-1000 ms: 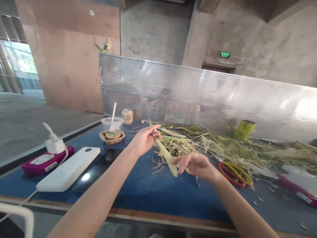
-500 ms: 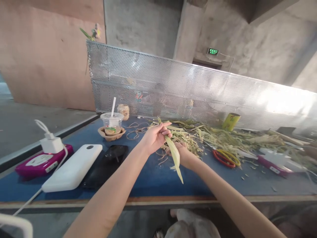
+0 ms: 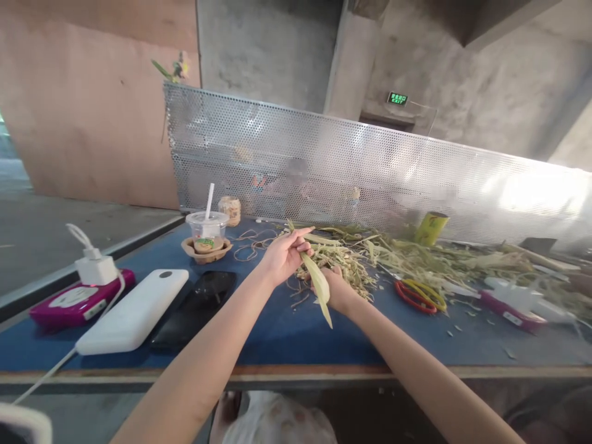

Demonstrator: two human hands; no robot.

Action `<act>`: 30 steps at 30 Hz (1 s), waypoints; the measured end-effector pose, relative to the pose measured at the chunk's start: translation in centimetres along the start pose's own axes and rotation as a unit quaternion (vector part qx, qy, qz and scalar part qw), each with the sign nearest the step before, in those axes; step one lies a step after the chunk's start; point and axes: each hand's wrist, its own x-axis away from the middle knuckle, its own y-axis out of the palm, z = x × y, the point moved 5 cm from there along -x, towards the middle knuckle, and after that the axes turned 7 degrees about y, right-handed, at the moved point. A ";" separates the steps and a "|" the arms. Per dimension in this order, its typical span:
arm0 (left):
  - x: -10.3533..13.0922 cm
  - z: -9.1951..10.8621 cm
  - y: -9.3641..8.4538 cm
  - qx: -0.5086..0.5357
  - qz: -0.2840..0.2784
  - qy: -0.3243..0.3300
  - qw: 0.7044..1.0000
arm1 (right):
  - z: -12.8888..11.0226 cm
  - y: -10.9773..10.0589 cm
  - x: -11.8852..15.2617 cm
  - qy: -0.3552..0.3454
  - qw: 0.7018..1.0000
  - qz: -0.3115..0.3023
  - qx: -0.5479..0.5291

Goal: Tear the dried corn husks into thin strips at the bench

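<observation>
My left hand point(image 3: 287, 254) is closed around a pale yellow-green strip that looks like corn husk point(image 3: 320, 287). The strip slants down toward me, and its pointed end hangs free above the blue table point(image 3: 287, 345). Just to the right and lower, my right hand point(image 3: 337, 288) has its fingers curled in against the strip. Its fingertips are partly hidden behind the strip, so what they pinch cannot be made out. Behind both hands lies a heap of shredded, dry plant strips point(image 3: 354, 265).
Red-and-yellow-handled scissors point(image 3: 419, 297) and a yellow-green cylinder point(image 3: 431, 228) are at right, among more husks point(image 3: 481, 262). A lidded cup point(image 3: 207, 231), black phone point(image 3: 197, 308), white power bank point(image 3: 134, 311) and magenta power strip point(image 3: 83, 301) stand left. A perforated metal panel point(image 3: 277, 154) rises behind.
Both hands and the strip have shifted slightly left in view. The strip's free end sits a little higher. The grip of my left hand looks the same.
</observation>
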 end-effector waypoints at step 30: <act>1.8 -3.1 5.6 -0.192 -0.096 0.052 0.975 | 1.8 -10.1 0.8 0.033 0.841 0.211 -0.497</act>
